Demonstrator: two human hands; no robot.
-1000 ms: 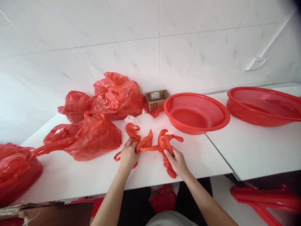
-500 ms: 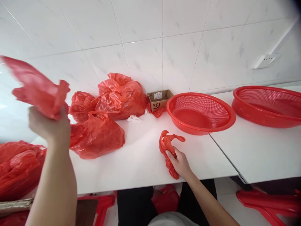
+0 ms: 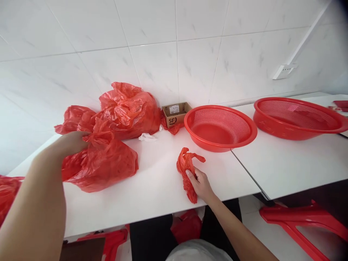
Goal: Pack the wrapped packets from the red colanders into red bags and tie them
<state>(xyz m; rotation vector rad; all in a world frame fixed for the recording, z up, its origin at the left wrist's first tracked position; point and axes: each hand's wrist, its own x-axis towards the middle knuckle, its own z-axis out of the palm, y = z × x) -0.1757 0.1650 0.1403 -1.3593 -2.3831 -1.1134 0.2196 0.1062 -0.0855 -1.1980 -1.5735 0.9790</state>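
My right hand (image 3: 200, 184) is closed round a crumpled red plastic bag (image 3: 187, 170), held just over the white table with its loose handles sticking up. At the left, my left hand (image 3: 74, 142) is at the top of a bulging red plastic bag (image 3: 108, 166) that rests on the table. Its fingers are hidden among the folds, so I cannot see whether they grip the plastic. Behind that bag stands a larger, full red plastic bag (image 3: 130, 112), with a smaller red bag (image 3: 76, 117) beside it.
A red perforated basin (image 3: 220, 145) stands right of centre, and a second red basin (image 3: 293, 132) farther right. Near the wall are a small cardboard box (image 3: 176, 114) and a crumpled white tissue (image 3: 147, 137). Red stools (image 3: 301, 214) show below the table edge (image 3: 163, 208).
My left hand has come down and right, from holding a red plastic bag raised at the left to the top of the bulging bag. My right hand keeps its crumpled bag. The view has shifted.
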